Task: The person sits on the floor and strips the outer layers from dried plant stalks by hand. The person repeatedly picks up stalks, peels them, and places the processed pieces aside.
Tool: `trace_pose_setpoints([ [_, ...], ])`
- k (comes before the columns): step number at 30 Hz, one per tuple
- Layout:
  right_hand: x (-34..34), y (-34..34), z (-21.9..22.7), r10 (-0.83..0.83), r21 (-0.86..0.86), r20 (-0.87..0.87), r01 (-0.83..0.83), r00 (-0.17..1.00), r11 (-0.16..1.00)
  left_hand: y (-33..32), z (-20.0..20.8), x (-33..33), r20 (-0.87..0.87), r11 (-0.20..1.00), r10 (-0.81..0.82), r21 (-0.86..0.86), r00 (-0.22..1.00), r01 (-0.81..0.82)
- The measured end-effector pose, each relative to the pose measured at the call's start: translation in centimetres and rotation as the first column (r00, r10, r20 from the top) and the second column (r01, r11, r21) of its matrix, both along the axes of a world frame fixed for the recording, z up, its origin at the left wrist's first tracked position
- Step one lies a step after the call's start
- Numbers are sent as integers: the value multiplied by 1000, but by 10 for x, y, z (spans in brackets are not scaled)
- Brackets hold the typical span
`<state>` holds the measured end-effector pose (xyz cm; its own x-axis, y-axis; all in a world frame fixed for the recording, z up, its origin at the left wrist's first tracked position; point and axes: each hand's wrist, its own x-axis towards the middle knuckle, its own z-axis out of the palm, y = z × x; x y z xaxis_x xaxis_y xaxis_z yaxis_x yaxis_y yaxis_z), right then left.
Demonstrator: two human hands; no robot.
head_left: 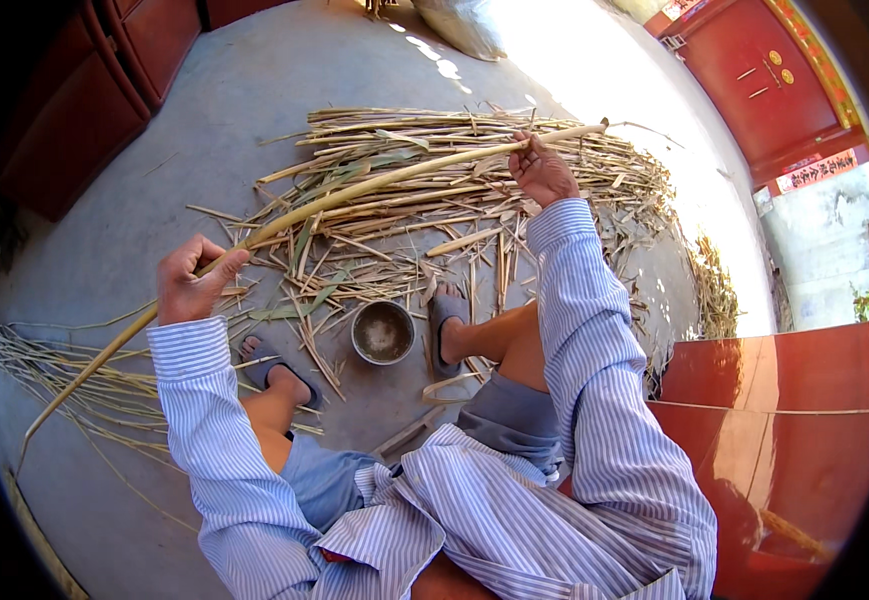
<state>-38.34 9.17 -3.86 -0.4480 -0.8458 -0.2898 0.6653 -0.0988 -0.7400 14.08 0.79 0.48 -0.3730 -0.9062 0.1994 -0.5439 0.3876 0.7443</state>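
A long yellow-brown reed stalk (359, 189) slants across in front of me, its thin end bending down at the left and its thick end up at the right. My left hand (195, 280) is closed round its lower part, thumb along the stalk. Farther up, near the thick end, my right hand (542, 172) pinches it between thumb and fingers. Beneath and beyond the stalk, a big heap of cut dry stalks (434, 190) lies on the floor. A round metal bowl (383, 333) with murky contents stands between my feet.
Thin stalks (84, 370) spread over the floor at the left. Dark red furniture (79, 100) stands at the far left, and a glossy red surface (764, 440) is close on the right. A pale sack (462, 25) sits at the back; a red door (754, 75) is at far right.
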Motion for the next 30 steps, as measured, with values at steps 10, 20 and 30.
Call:
trace_pose_setpoints([
  [10, -10, -1, -20, -132, 139, -58, 139, 990, 980, 22, 17, -30, 192, 820, 18, -564, 981, 95],
  [20, -71, -19, -55, 3, 2, -181, -3, 983, 1000, 1, -5, -31, 42, 803, 103, -593, 994, -58],
  [30, 8, -19, 15, -40, -223, -473, -75, 880, 972, -16, -11, 40, 103, 889, 210, 393, 972, -233],
])
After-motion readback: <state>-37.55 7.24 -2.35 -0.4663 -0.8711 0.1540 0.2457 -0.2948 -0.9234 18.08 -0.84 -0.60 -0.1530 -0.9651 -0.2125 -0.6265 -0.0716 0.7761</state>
